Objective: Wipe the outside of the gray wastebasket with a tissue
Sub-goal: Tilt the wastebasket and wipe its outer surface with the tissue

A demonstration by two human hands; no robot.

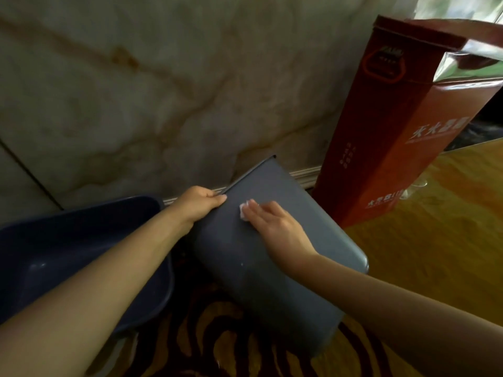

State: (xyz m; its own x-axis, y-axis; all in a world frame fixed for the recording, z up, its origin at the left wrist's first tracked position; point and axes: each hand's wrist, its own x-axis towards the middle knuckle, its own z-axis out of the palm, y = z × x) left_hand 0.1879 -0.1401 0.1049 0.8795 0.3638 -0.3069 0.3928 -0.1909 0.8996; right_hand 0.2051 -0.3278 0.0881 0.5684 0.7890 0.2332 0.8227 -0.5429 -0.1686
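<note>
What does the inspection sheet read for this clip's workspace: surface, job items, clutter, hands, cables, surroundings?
Surface: patterned floor in dark and yellow swirls, orange-yellow on the right.
Job's things: gray wastebasket tipped over, its flat side facing up, its rim toward the wall; small white tissue pressed on that side.
Clutter: dark blue basin left of the wastebasket; tall red bag with white print, to the right.
Hands: left hand grips the wastebasket's rim edge; right hand lies flat on the tissue.
Cables: nothing seen.
Surroundings: veined marble wall behind, with moulding at its base.
</note>
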